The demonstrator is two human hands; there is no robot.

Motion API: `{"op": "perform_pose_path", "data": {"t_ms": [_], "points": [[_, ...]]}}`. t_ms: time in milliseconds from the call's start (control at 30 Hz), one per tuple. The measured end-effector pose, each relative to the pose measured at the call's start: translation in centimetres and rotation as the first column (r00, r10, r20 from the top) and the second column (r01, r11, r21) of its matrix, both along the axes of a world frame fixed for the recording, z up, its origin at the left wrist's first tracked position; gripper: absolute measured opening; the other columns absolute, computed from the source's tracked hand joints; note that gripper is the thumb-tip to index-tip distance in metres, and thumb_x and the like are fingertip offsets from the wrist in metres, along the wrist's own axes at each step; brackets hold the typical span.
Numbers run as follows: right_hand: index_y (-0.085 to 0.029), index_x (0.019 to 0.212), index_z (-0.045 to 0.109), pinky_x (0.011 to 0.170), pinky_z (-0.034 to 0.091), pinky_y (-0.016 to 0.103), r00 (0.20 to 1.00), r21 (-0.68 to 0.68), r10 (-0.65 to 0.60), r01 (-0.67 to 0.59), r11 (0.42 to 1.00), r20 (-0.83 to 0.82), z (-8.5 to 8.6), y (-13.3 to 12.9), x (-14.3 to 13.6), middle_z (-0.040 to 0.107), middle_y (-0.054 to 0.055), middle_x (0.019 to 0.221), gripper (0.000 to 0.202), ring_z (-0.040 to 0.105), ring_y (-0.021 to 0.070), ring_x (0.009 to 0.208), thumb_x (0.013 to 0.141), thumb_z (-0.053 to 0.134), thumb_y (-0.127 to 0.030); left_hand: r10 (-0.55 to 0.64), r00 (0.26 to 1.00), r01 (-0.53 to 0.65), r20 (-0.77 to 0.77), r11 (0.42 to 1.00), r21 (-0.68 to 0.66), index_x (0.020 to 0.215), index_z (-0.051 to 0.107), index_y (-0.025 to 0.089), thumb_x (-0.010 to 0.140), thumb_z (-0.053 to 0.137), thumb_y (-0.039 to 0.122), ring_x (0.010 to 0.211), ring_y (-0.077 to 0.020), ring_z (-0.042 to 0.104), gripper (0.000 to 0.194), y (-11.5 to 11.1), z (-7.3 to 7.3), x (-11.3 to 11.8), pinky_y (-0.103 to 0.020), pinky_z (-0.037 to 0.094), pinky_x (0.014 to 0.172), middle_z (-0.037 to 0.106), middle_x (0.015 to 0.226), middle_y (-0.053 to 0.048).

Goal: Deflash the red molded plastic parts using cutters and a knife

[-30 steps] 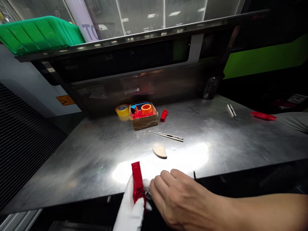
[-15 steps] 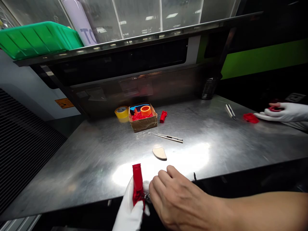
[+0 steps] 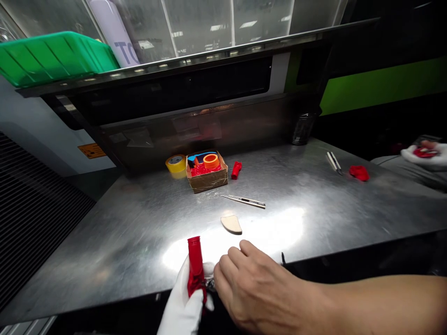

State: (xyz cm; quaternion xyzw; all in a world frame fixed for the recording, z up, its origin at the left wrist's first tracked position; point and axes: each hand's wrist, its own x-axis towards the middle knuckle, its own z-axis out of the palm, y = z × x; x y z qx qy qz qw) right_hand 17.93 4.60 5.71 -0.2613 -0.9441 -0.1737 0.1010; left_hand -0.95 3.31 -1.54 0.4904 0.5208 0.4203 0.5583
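Observation:
My left hand (image 3: 185, 298), in a white glove, grips a red tube-shaped piece (image 3: 195, 258) that stands upright at the table's front edge. My right hand (image 3: 244, 284) is bare, its fingers curled closed beside the lower part of the red piece. A small shiny metal part (image 3: 210, 284) shows between the hands; most of it is hidden by my right fingers. Beyond the hands lie a beige wedge-shaped pad (image 3: 231, 224) and a slim pen-like knife (image 3: 244, 201).
A cardboard box (image 3: 209, 180) holds red pieces and an orange ring. Beside it are yellow tape (image 3: 176, 164) and a red piece (image 3: 236, 170). Rightward lie a cutter (image 3: 334, 163), red material (image 3: 359, 173) and another person's gloved hand (image 3: 428, 153). A dark bottle (image 3: 302, 128) stands behind.
My left hand and the red piece have shifted slightly left. My right hand has barely moved. The other person's gloved hand has drawn away to the right from the red material.

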Motion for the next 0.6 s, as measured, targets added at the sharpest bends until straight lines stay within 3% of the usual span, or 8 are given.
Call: {"op": "perform_pose_path", "data": {"t_ms": [200,333,433,600], "points": [[-0.017,0.074,0.05,0.054,0.021,0.035,0.992,0.009,-0.071,0.072,0.997,-0.1,-0.9,-0.1,-0.5,0.046,0.004,0.067,0.009,0.037,0.0195,0.059,0.078,0.046,-0.024,0.161,0.985,-0.159,0.062,0.987,-0.029,0.101,0.057,0.016,0.068,0.06,0.022,0.049,-0.0151,0.051,0.033,-0.3,1.1,1.4,-0.027,0.038,0.05,0.066,0.066,0.0],[-0.017,0.073,0.048,0.052,0.018,0.034,0.99,0.085,-0.071,0.082,0.993,-0.126,-1.2,-0.2,-0.8,0.044,0.004,0.064,0.01,0.034,0.0177,0.055,0.08,0.043,-0.02,0.236,0.969,-0.234,0.074,0.971,-0.037,0.1,0.059,0.019,0.069,0.065,0.024,0.05,-0.0125,0.05,0.031,-0.6,1.4,1.9,-0.026,0.039,0.053,0.069,0.08,-0.001],[-0.016,0.072,0.048,0.051,0.018,0.034,0.993,0.106,-0.067,0.077,0.991,-0.097,-1.2,-0.2,-0.8,0.045,0.004,0.063,0.011,0.034,0.0171,0.054,0.081,0.042,-0.016,0.256,0.959,-0.25,0.123,0.966,-0.06,0.104,0.059,0.019,0.068,0.068,0.027,0.049,-0.0113,0.048,0.038,-0.6,0.9,1.8,-0.027,0.039,0.052,0.069,0.087,-0.001],[-0.015,0.075,0.048,0.05,0.021,0.033,1.0,0.013,-0.019,0.019,1.0,-0.019,-1.1,0.0,-0.5,0.046,0.005,0.065,0.01,0.038,0.0172,0.055,0.083,0.043,-0.015,0.191,0.967,-0.18,0.168,0.981,-0.077,0.111,0.055,0.016,0.068,0.069,0.028,0.049,-0.0116,0.047,0.047,-0.3,-0.7,0.9,-0.026,0.039,0.051,0.068,0.085,-0.003]]}}
